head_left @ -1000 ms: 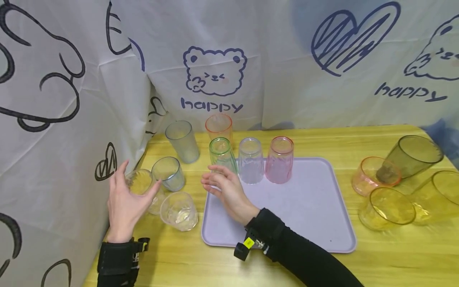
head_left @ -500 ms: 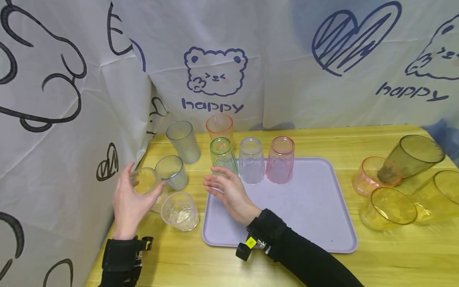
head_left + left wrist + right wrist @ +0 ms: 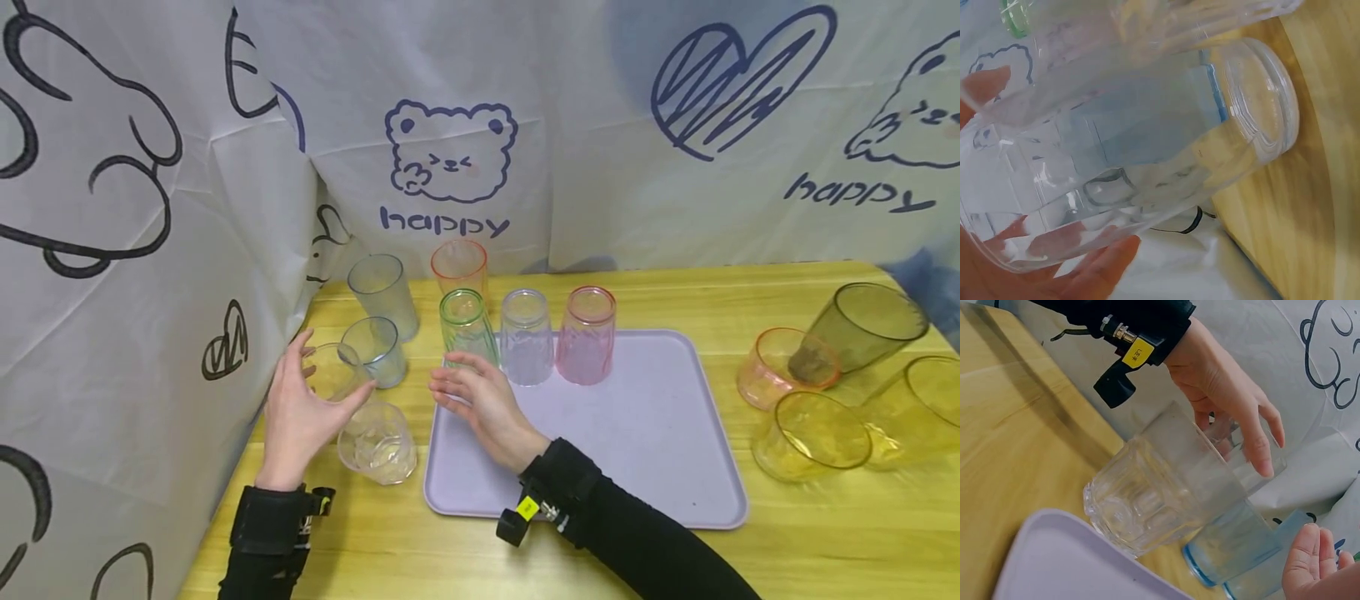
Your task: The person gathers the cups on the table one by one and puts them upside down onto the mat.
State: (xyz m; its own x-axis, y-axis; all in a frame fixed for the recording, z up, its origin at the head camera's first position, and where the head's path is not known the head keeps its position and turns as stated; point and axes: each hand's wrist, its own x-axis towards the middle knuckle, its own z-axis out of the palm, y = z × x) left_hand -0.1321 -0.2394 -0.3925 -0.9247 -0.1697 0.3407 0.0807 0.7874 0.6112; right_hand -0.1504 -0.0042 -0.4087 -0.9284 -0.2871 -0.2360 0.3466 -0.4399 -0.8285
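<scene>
Left wrist | left hand (image 3: pixel 1094 278) grips clear, thick-based glass (image 3: pixel 1147 150) | wood-grain tabletop (image 3: pixel 1304 219)

Counting twelve round, see-through tumblers (image 3: pixel 327 372) (two yellow ones (image 3: pixel 812 446) among them) and one rectangular lavender tray (image 3: pixel 637 442).

yellow table (image 3: pixel 405 554) with tray (image 3: pixel 637 450), glasses (image 3: pixel 377 447)

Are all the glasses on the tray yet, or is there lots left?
Not yet. Done, it seems: the green glass, pale glass and pink glass stand upside down on the tray. In hand: the left hand holds a clear glass; the right hand holds nothing. Remaining, perhaps: glasses off the tray, like the short blue glass and orange cup.
</scene>
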